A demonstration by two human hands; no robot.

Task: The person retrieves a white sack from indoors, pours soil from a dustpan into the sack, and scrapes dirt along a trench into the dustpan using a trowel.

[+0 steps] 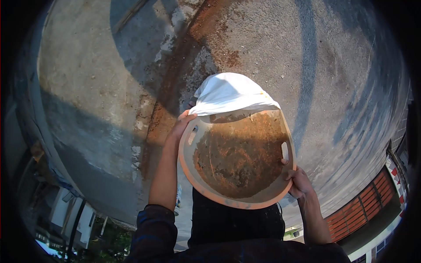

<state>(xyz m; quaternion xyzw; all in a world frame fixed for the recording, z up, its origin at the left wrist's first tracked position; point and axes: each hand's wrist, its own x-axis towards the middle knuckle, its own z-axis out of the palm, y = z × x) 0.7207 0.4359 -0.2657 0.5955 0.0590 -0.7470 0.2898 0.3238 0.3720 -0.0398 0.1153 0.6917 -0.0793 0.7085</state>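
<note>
A round, shallow clay-coloured basin [239, 203] with slotted handles is held in front of my body. Brown and orange muddy residue [241, 158] coats its inside. White cloth [230, 90] lies over its far rim and bulges out beyond it. My left hand [179, 125] is closed at the upper left rim, by the edge of the cloth; some of its fingers are hidden. Lower on the opposite side, my right hand [299, 182] grips the rim, its thumb on top near the right handle slot.
Rough grey paving [263, 39] spreads around me, crossed by a strip of reddish-brown soil [164, 101]. A long stick [131, 15] lies at the top left. Orange slatted panels [359, 206] stand at the lower right, and greenery [109, 241] shows at the lower left.
</note>
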